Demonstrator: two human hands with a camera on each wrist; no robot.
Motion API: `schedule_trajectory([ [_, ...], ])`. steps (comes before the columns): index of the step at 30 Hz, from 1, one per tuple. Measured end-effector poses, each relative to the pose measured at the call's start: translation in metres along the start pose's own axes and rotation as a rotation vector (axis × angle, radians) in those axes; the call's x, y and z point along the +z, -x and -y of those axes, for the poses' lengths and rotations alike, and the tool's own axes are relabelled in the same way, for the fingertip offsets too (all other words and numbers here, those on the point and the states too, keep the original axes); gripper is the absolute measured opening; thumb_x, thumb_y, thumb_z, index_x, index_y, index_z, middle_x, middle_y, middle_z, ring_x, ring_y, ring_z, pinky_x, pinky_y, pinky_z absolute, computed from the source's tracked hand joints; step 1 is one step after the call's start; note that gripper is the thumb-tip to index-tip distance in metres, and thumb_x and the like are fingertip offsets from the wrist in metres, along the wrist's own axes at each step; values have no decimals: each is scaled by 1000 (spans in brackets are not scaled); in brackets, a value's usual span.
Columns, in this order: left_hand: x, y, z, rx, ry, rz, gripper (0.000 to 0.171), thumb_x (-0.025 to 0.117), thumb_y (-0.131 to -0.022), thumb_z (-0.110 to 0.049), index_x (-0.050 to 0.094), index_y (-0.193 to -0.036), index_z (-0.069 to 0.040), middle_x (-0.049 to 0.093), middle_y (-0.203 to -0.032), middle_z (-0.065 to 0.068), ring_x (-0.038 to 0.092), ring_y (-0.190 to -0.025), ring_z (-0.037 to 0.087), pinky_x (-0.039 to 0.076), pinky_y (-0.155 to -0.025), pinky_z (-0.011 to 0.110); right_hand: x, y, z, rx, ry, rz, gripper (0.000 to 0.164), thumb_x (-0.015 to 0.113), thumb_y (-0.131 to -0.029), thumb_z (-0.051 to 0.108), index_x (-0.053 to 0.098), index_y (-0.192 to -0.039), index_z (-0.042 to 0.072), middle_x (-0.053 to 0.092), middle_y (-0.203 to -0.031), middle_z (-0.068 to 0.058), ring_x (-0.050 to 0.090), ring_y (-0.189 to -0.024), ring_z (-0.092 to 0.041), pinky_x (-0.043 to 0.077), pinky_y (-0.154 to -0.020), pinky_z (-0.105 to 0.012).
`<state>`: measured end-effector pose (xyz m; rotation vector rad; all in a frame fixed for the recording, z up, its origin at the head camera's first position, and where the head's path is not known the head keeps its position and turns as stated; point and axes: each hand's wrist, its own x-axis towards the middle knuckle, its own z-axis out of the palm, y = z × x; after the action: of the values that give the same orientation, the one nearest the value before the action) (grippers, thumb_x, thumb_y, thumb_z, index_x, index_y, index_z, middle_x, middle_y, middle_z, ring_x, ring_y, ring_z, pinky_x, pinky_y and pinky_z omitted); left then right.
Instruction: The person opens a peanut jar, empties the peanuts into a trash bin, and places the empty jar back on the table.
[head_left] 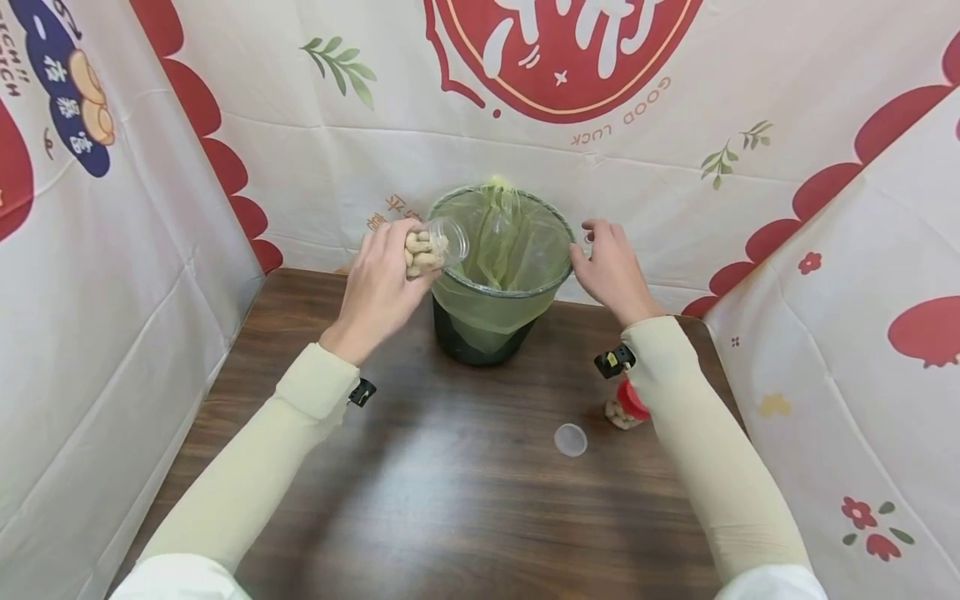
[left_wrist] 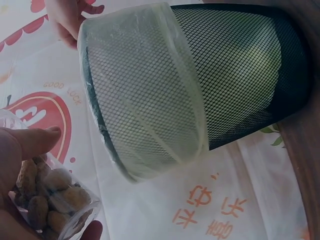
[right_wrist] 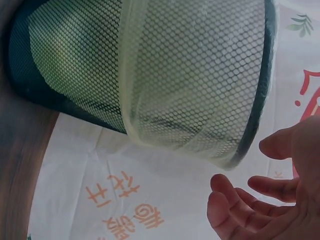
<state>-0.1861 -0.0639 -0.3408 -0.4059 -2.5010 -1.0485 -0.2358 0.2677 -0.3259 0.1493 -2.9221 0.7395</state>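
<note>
My left hand (head_left: 381, 279) grips a clear plastic jar (head_left: 450, 239) of unshelled peanuts (head_left: 424, 252). The jar is tipped sideways, its mouth over the left rim of a dark mesh wastebasket (head_left: 480, 346). In the left wrist view, the peanuts (left_wrist: 52, 197) lie inside the jar between thumb and fingers. A thin yellow-green bag (left_wrist: 145, 95) lines the basket and folds down over its outside. Beside the right rim is my right hand (head_left: 611, 267), its fingers loosely bent and holding nothing. The right wrist view shows this hand (right_wrist: 265, 195) just off the rim.
A clear round lid (head_left: 571, 440) lies on the brown wooden table (head_left: 420, 500). A second jar with a red lid (head_left: 632, 401) and peanuts stands at the right, partly behind the right forearm. Printed white cloth (head_left: 315, 167) hangs behind the basket and along both sides.
</note>
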Motion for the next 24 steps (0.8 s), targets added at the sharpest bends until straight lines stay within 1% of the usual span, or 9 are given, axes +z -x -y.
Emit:
schedule_trajectory([
  [5, -4, -15, -5, -39, -12, 14, 60, 85, -91, -17, 56, -142, -7, 63, -132, 19, 55, -120, 39, 49, -100, 55, -2, -13, 0, 1, 47, 24, 56, 48, -112, 24, 42, -159, -5, 51, -146, -32, 54, -131, -46, 47, -106, -62],
  [9, -7, -29, -10, -68, -51, 40, 58, 83, -92, -19, 56, -142, -9, 63, -132, 17, 55, -121, 38, 48, -103, 53, -2, -21, -2, 5, 66, 46, 54, 47, -112, 22, 43, -157, -7, 52, -144, -34, 54, -130, -47, 48, -106, -62],
  [12, -7, -39, -15, -73, -100, 64, 58, 82, -93, -20, 56, -144, -11, 63, -135, 16, 55, -122, 36, 47, -104, 52, 0, -25, -4, 15, 58, 56, 52, 47, -112, 21, 44, -156, -8, 53, -144, -34, 53, -132, -48, 48, -107, -62],
  [17, -3, -55, -20, -65, -151, 81, 58, 80, -93, -17, 56, -146, -9, 63, -141, 17, 54, -129, 38, 48, -107, 53, 6, -30, -5, 11, 40, 48, 50, 47, -112, 17, 46, -156, -8, 56, -144, -34, 53, -133, -48, 48, -107, -62],
  [20, -1, -65, -22, -62, -176, 85, 57, 78, -94, -14, 57, -146, -10, 62, -144, 16, 53, -131, 38, 48, -107, 53, 12, -32, -4, 0, 29, 29, 49, 48, -111, 15, 47, -154, -10, 57, -140, -34, 55, -128, -48, 49, -105, -60],
  [24, 1, -77, -22, -61, -200, 96, 55, 76, -95, -11, 57, -147, -12, 61, -147, 15, 52, -130, 36, 47, -106, 52, 17, -32, -2, -2, 9, 21, 48, 47, -111, 12, 47, -153, -11, 54, -138, -34, 57, -118, -45, 52, -96, -57],
])
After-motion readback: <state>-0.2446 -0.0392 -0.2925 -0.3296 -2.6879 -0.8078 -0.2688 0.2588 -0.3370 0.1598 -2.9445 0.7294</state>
